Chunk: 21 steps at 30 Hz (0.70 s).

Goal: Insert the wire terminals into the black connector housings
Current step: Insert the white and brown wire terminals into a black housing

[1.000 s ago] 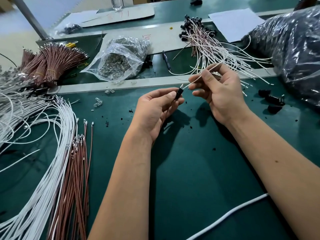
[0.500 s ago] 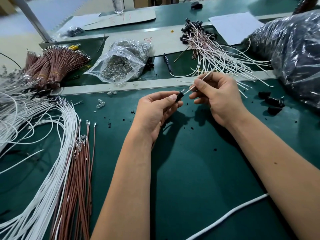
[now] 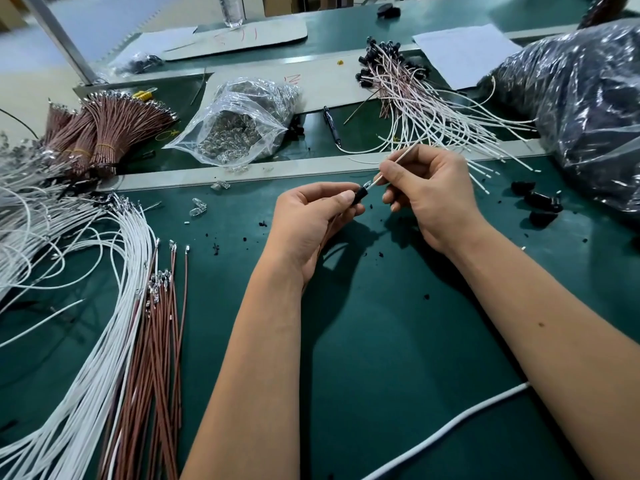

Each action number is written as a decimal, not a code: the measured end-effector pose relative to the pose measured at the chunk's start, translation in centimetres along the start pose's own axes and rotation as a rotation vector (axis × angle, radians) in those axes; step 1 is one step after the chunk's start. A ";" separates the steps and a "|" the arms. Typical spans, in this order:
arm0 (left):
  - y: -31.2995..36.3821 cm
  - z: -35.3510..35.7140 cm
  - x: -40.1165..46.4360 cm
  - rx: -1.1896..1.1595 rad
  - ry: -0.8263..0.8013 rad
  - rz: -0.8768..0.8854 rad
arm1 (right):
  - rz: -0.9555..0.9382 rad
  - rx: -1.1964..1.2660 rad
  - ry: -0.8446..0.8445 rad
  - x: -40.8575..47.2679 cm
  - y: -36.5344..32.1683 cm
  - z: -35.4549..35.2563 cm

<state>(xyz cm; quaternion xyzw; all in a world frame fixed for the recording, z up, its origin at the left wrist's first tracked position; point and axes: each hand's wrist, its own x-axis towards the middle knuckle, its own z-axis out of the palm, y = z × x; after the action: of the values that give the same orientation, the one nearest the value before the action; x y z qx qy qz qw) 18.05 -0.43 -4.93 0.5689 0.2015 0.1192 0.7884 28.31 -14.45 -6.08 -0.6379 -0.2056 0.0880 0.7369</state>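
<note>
My left hand (image 3: 311, 220) pinches a small black connector housing (image 3: 358, 195) between thumb and fingers above the green mat (image 3: 381, 341). My right hand (image 3: 429, 192) pinches a thin wire pair (image 3: 398, 159), white and brown, whose metal terminal end touches the housing's opening. Loose white wires (image 3: 86, 306) and brown wires (image 3: 159, 341) with terminals lie at the left. A few spare black housings (image 3: 540, 202) lie on the mat at the right.
A pile of finished wire assemblies (image 3: 415, 98) lies behind my hands. A clear bag of small parts (image 3: 239, 123) sits at the back centre, bundled brown wires (image 3: 104, 126) at the back left, a large dark plastic bag (image 3: 588, 109) at the right. A white cable (image 3: 450, 431) crosses the near mat.
My right hand has brought the wire's terminal end down to the housing's opening. My left hand has kept the housing nearly still.
</note>
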 end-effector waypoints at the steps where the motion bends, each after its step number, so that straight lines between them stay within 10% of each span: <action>1: 0.0 0.0 0.0 -0.001 -0.001 0.004 | -0.003 -0.011 0.008 0.0 0.0 0.0; 21: -0.4 -0.1 0.1 0.009 0.016 0.043 | 0.010 0.018 -0.089 0.2 0.4 -0.3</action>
<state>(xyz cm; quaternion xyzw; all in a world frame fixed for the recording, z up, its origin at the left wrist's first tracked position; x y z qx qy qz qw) 18.05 -0.42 -5.37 0.5759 0.1960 0.1396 0.7813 28.67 -14.59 -6.51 -0.6279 -0.2342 0.1216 0.7322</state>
